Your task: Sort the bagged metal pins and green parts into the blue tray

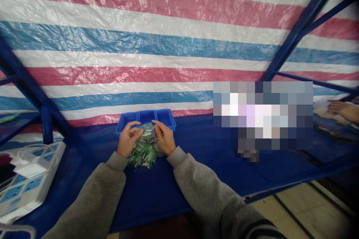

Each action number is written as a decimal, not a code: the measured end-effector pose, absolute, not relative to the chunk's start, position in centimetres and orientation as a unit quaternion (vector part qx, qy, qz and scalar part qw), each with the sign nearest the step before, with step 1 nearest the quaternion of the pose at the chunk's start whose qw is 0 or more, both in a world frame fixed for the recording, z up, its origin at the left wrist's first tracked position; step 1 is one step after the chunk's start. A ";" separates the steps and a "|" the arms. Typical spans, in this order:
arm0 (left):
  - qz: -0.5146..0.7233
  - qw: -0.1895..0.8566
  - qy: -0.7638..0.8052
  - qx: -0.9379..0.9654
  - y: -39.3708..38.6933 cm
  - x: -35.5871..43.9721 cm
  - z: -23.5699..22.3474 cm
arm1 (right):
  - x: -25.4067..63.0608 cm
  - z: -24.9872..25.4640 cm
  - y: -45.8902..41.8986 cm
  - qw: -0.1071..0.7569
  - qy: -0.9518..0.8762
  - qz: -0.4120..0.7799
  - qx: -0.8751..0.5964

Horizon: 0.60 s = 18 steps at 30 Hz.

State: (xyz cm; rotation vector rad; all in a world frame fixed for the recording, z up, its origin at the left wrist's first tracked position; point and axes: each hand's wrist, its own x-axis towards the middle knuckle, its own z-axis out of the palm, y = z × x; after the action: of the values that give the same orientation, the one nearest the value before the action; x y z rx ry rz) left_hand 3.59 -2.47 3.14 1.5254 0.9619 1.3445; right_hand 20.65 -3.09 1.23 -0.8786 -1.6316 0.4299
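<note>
A small clear plastic bag (147, 130) with pale and dark contents is held up between my two hands. My left hand (129, 139) pinches its left side, thumb and fingers bent together. My right hand (166, 138) grips the opposite edge with bent fingers. Below the hands, a heap of small green-tinted clear packets (144, 155) lies on the blue table, with thin dark metallic pieces among them. Just behind the hands stands a blue tray (126, 116) with three compartments, its front partly hidden. What the bag contains is too small to make out.
White power strips (36, 190) with cables lie at the left on the blue table (157, 201). A striped tarp (168, 44) hangs behind it, between blue metal posts. Right of centre, a patch is pixelated. Another person's hand (343, 111) shows at the far right.
</note>
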 end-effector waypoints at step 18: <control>0.580 0.322 0.442 0.604 -2.0 3.0 3.2 | 21.2 1.4 -1.5 0.484 -0.557 0.575 -0.354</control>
State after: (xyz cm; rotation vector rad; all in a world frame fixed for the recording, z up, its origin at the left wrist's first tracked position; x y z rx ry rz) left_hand 3.00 -2.03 3.16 1.5859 1.1600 1.5225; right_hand 21.24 -1.51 1.43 -0.8621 -1.3568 1.4007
